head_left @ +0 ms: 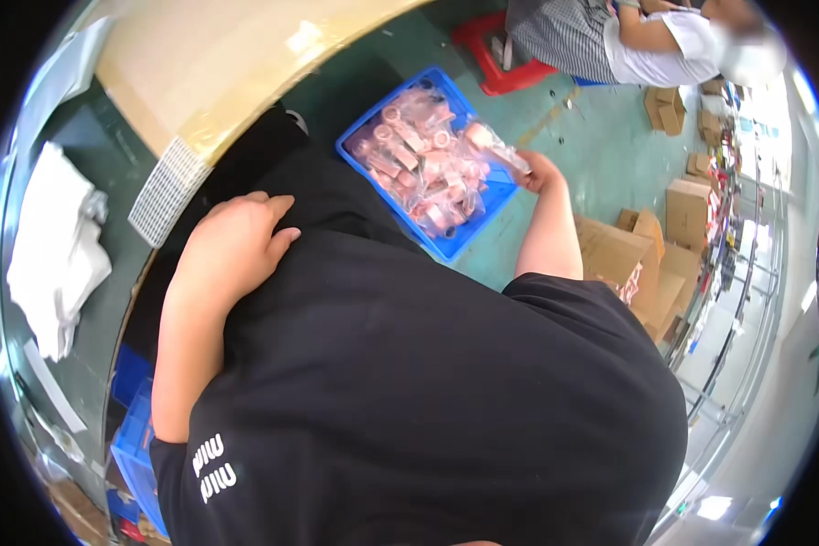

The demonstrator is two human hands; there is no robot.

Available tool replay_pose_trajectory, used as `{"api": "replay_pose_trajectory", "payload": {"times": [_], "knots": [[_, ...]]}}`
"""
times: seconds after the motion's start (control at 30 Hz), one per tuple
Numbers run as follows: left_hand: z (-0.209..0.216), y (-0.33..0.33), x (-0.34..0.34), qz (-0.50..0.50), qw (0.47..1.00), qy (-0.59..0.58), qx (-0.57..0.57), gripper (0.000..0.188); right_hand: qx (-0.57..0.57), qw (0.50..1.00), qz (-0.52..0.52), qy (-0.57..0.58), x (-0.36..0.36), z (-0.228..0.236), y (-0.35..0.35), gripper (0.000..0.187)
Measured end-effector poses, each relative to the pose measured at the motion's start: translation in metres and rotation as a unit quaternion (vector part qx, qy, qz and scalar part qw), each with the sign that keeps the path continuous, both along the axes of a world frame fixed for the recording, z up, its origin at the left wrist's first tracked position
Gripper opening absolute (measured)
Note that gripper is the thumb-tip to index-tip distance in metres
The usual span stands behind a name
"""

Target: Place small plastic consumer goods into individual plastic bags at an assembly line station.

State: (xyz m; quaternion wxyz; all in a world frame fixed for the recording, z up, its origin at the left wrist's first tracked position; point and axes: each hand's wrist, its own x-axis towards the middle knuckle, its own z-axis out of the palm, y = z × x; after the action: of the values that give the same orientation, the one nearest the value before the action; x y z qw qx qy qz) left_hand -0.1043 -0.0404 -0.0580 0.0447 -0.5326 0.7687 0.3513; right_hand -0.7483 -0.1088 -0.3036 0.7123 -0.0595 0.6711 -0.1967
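Note:
My right hand (541,173) reaches out to the right, its fingers closed on the end of a clear plastic bag (493,146) with a pink piece inside. This bag is over the right side of a blue plastic crate (499,197), which stands on the floor in front of me. Many clear bags of pink parts (419,159), some ring-shaped and some blocky, are heaped in the crate. My left hand (237,241) lies on the dark cloth over my lap, fingers loosely stretched and holding nothing.
A tan tabletop (191,73) with a taped edge is at upper left, a white grid-patterned piece (170,193) at its corner. White sheeting (55,255) lies far left. Cardboard boxes (610,250) stand at right. Another person (610,41) sits by a red stool (496,55).

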Motion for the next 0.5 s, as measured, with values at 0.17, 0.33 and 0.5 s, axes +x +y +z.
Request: {"api": "replay_pose_trajectory", "payload": {"times": [0.17,0.33,0.5], "knots": [[0.0,-0.018,-0.027,-0.034,0.998,0.033,-0.033,0.037,-0.032,0.914,-0.186,0.358,-0.009,-0.107,0.121,0.014],[-0.005,-0.017,-0.023,-0.012,0.999,-0.045,-0.014,0.037,0.124,0.751,0.368,0.534,0.094,-0.161,0.121,0.054],[-0.004,-0.024,-0.015,-0.007,0.999,0.017,-0.03,0.037,0.144,0.814,0.413,0.383,0.065,-0.203,0.126,0.035]]}}
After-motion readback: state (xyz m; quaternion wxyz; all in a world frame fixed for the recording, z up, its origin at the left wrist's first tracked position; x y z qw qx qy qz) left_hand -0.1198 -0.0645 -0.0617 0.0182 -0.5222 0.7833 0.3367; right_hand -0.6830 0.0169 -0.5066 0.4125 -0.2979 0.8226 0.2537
